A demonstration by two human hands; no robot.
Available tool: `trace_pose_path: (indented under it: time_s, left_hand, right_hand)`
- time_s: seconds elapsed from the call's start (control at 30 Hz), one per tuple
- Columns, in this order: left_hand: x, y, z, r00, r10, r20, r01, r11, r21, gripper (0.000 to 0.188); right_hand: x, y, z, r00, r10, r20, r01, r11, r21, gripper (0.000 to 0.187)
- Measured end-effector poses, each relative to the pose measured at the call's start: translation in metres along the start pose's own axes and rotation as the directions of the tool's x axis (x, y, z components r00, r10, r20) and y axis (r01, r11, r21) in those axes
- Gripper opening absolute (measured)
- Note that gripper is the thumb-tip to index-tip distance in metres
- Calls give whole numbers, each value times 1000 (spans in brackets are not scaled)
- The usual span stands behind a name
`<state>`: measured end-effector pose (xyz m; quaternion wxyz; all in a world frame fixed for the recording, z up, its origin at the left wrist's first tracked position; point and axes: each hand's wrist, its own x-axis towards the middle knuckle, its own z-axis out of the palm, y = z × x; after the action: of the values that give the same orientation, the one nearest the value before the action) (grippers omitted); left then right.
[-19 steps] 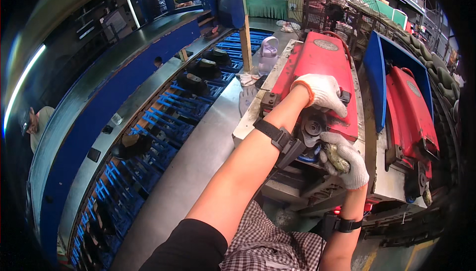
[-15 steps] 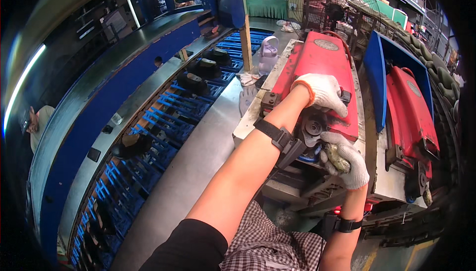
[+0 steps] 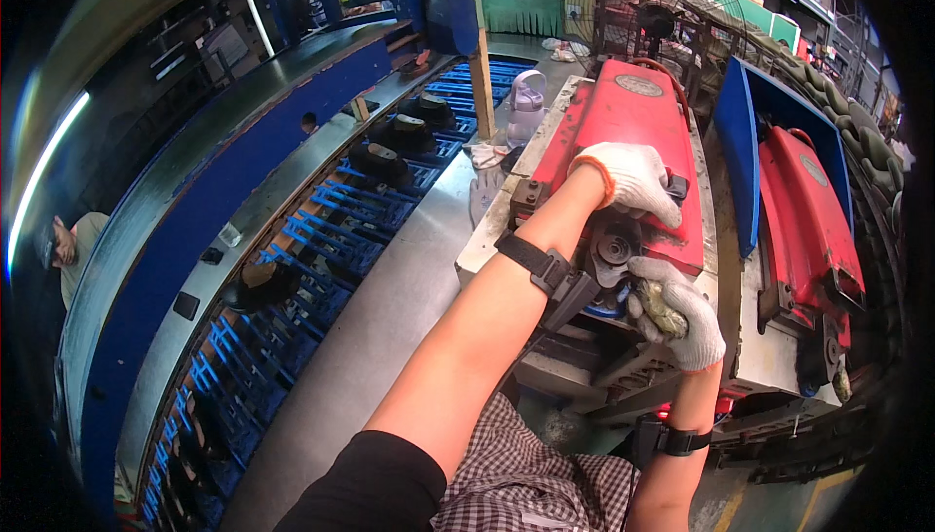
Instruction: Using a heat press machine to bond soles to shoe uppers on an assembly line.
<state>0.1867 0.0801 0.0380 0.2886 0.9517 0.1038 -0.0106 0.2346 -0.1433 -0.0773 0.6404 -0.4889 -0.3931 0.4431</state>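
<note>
My left hand [image 3: 635,183], in a white knit glove with an orange cuff, is closed around a black knob [image 3: 676,186] on the side of a red machine cover [image 3: 623,113]. Below it, my right hand [image 3: 690,325], also gloved, wraps a worn, yellow-green padded handle [image 3: 664,310] at the machine's front end. Between the two hands is a round dark metal wheel part [image 3: 614,247]. A bit of blue [image 3: 612,306] shows under that part. The fingertips of my right hand are partly hidden by the padded handle.
A second red machine [image 3: 806,206] with a blue guard [image 3: 737,157] stands to the right. On the left runs a conveyor of blue racks [image 3: 326,206] carrying dark shoes [image 3: 378,160]. A lilac bottle [image 3: 527,108] and a grey glove [image 3: 484,193] lie beside the machine. Another person [image 3: 78,249] is at far left.
Both of my hands keep their grips and places. The person at far left has shifted slightly, with more of the head in sight.
</note>
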Motion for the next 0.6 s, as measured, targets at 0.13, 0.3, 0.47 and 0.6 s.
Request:
trace_pose_path:
  time_s: [0.13, 0.3, 0.47, 0.6]
  left_hand:
    - [0, -1, 0, 1000, 9, -2, -9, 1000, -14, 46]
    - [1, -1, 1, 1000, 6, 1, -6, 1000, -24, 46]
    - [0, 0, 1, 1000, 7, 2, -7, 1000, -6, 47]
    - [2, 1, 2, 1000, 11, 7, -11, 1000, -16, 47]
  right_hand:
    - [0, 0, 0, 1000, -1, 2, 1, 1000, 0, 63]
    - [0, 0, -1, 1000, 6, 5, -6, 1000, 6, 65]
    - [-1, 0, -2, 1000, 7, 4, -7, 1000, 4, 66]
    - [-1, -1, -2, 1000, 1, 10, -1, 1000, -1, 65]
